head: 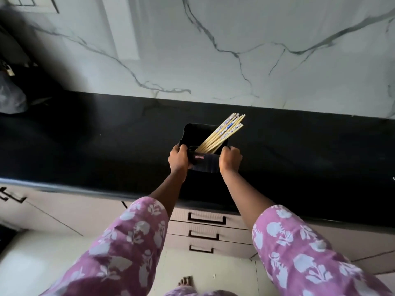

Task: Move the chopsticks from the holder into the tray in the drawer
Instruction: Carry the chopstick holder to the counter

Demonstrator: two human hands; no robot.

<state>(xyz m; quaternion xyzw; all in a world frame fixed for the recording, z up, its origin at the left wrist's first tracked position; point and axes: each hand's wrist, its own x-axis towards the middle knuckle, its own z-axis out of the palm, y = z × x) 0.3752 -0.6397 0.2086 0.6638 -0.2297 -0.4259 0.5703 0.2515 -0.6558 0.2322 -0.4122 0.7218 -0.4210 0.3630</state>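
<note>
The task looks barely begun: the left hand (178, 160) and right hand (230, 160) each clasp a side of the black rectangular plastic holder (205, 166) at the dark counter (85, 146), the pale blue-patterned wooden chopsticks (222, 133) lean inside it, and the handled drawers (203, 228) below sit shut, with no tray in view.
</note>
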